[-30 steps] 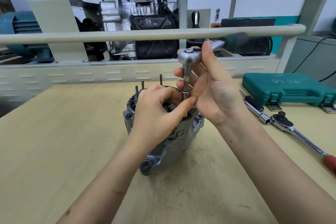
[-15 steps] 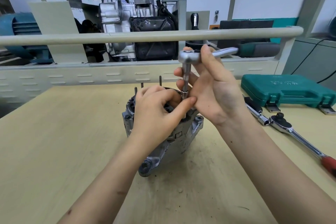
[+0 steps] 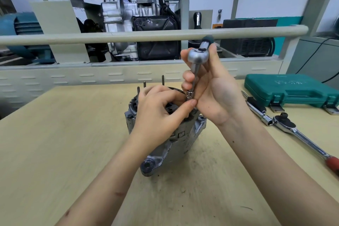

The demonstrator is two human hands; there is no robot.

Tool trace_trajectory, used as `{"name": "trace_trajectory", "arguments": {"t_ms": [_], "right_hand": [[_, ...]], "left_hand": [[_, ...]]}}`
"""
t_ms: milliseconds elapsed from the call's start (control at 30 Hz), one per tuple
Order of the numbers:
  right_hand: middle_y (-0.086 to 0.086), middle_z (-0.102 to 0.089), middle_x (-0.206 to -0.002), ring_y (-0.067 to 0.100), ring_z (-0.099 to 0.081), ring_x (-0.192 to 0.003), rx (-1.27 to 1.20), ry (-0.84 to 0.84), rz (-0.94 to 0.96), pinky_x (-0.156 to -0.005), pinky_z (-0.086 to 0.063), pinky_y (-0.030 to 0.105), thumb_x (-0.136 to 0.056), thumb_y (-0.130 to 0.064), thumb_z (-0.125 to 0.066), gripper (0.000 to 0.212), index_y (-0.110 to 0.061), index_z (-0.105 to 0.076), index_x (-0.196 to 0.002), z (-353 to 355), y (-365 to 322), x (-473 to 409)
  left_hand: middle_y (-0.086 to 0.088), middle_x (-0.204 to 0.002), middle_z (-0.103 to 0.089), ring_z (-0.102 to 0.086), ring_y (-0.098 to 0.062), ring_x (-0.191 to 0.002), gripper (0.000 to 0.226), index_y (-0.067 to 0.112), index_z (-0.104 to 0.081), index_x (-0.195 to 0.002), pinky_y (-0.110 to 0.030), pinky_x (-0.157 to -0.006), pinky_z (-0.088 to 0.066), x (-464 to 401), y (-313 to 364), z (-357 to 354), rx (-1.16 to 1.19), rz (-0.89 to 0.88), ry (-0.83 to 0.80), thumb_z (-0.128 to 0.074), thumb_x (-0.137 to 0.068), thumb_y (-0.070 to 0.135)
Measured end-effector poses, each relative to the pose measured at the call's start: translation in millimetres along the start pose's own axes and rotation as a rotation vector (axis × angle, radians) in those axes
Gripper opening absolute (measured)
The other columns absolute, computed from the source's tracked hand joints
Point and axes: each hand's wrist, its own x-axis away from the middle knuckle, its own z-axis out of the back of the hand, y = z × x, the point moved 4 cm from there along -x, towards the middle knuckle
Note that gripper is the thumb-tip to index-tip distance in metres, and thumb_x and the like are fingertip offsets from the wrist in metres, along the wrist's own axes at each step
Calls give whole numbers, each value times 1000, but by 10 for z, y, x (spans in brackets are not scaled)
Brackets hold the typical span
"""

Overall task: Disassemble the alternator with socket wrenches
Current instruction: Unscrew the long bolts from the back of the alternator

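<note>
One head-worn wide-angle view looks forward and down — close over the alternator point(image 3: 165, 134) at centre, green tool case point(image 3: 289, 90) at 2 o'clock.

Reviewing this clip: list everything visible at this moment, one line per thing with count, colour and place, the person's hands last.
alternator: 1, grey metal, upright at the table's middle
studs: 3 visible, dark, standing up from the alternator's top
ratchet with extension: 1, silver, dark green handle, upright over the alternator
second ratchet: 1, silver, red grip, lying on the table at right
extension bar: 1, silver and black, beside the second ratchet
tool case: 1, green, closed, far right
table: 1, light wood
rail: 1, beige, behind the table
left hand: grips the alternator's top
right hand: holds the ratchet with extension
</note>
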Motion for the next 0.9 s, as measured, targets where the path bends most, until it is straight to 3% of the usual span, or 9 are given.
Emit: {"name": "trace_trajectory", "arguments": {"t_ms": [67,133,233,367,433,533,600,733,900], "right_hand": [[-7,-67,-70,6,-53,-46,11,11,-1,-44,-42,17,-93,-42,-36,49,-13,-69,-71,22,-10,5],[-8,-65,-67,8,-57,-50,20,6,3,-47,-45,18,-81,-42,-46,36,-10,-55,-95,34,-24,13],[-4,-63,-68,11,-60,-54,34,-30,37,-50,-46,20,-68,-36,-55,49,-16,-40,-111,42,-56,29],[-1,-62,-71,10,-60,-54,77,-46,34,-50,-47,20,-67,-37,-54,55,-11,-45,-115,17,-32,42],[-3,-65,-69,8,-60,-51,93,-7,8,-48,-47,19,-72,-42,-51,48,-3,-56,-101,27,-7,24],[-3,-69,-69,7,-54,-43,79,21,-6,-42,-43,16,-91,-42,-39,43,-10,-63,-77,23,-3,-2],[-4,-69,-67,6,-49,-39,79,-3,-4,-41,-41,16,-95,-42,-32,45,-11,-61,-79,9,-10,-2],[-5,-68,-68,5,-50,-42,62,-39,-28,-43,-42,16,-93,-43,-35,43,-9,-59,-84,-11,-5,15],[-6,-64,-63,7,-55,-47,21,-37,-9,-46,-46,18,-71,-43,-50,51,-9,-48,-109,-1,-21,29]], "left_hand": [[23,-64,-51,-48,8,-81,22,44,-44,-59,-11,-93,-20,4,6,-2,-14,-12,22,-62,-70,38],[24,-61,-48,-47,9,-78,24,43,-43,-59,-11,-92,-20,5,7,-4,-17,-13,41,-63,-70,37],[23,-60,-46,-47,6,-77,24,43,-43,-58,-16,-92,-22,4,-3,-4,-27,-14,49,-63,-70,37],[24,-57,-45,-45,11,-74,23,37,-45,-56,-19,-88,-27,9,0,-7,-12,3,50,-63,-69,37],[25,-57,-47,-45,12,-75,19,29,-52,-56,-27,-85,-33,16,7,-8,14,11,46,-64,-68,38],[27,-62,-51,-48,12,-78,33,17,-66,-64,-35,-87,-35,20,27,-1,41,-23,28,-55,-67,49],[28,-64,-52,-47,14,-79,33,19,-67,-65,-36,-89,-35,24,24,8,68,-27,19,-53,-67,49],[24,-64,-50,-47,15,-78,17,36,-51,-58,-30,-88,-32,27,28,7,51,-3,31,-65,-68,36],[21,-57,-47,-46,12,-73,20,24,-52,-56,-25,-85,-31,16,1,-9,18,-1,49,-65,-69,33]]}}
